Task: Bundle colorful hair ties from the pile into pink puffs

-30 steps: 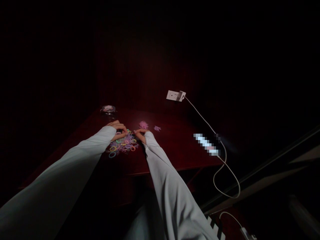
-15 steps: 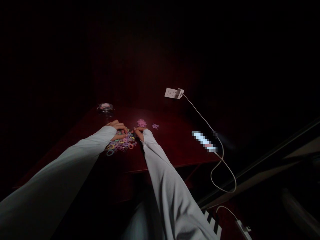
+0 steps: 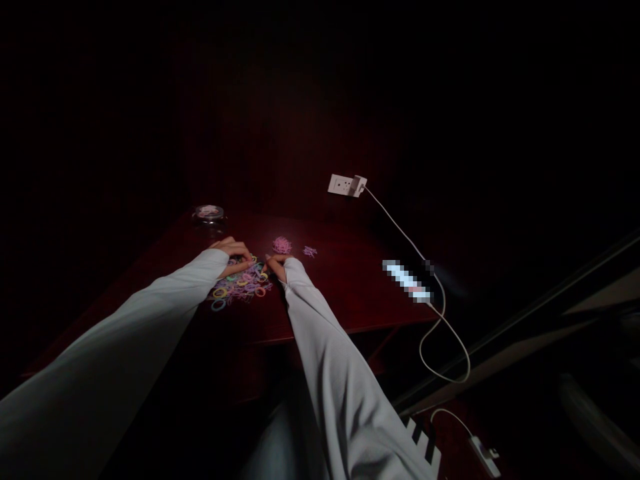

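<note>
A mixed heap of colourful hair ties (image 3: pixel 245 283), thin purple and pink bands among thicker yellow, orange and blue rings, lies on the dark red table. Over the heap's far left side is my left hand (image 3: pixel 234 253), its fingers bent and the thumb brought close to the index fingertip. My right hand (image 3: pixel 277 264) rests at the heap's right edge with its fingers closed in a pinch. Whatever either hand grips is too small to make out. Just beyond my right hand sit a pink pile of small bands (image 3: pixel 282 245) and a smaller purple pile (image 3: pixel 310 251).
A clear round jar (image 3: pixel 209 215) with a lid stands at the table's far left. To the right lies a pixelated bright phone (image 3: pixel 407 281), its white cable (image 3: pixel 397 223) running to a wall socket (image 3: pixel 345 185). A power strip (image 3: pixel 485 457) is low at right.
Both hands stay at the heap with only slight finger movement. The whole view has shifted a little; the piles look the same.
</note>
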Demonstrator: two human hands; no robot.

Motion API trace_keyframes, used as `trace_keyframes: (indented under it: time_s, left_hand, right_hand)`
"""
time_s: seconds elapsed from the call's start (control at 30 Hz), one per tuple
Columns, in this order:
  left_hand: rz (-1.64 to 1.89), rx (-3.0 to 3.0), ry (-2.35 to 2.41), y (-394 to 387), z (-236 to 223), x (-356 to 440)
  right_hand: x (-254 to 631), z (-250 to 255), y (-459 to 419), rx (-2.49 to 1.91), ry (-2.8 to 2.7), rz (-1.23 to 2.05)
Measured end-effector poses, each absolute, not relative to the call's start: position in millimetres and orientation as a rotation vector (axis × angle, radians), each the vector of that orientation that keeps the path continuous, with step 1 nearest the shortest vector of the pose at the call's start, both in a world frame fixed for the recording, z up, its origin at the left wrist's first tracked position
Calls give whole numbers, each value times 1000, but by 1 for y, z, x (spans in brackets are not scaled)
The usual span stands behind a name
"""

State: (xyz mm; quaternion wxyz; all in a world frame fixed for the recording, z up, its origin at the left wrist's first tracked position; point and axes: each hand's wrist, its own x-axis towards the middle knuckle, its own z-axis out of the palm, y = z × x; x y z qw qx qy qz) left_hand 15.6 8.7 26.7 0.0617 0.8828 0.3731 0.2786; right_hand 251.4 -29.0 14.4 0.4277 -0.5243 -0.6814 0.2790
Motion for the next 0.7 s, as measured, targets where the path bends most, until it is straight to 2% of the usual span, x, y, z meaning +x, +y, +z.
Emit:
trace_keyframes:
  time_s: [0.5, 0.7]
  left_hand:
    - [855, 2666, 1085, 12, 27, 15]
    - [912, 2662, 1059, 12, 28, 15]
  right_hand:
    - [244, 1, -12, -1171, -1704, 923]
    - [247, 13, -26, -1242, -1745, 820]
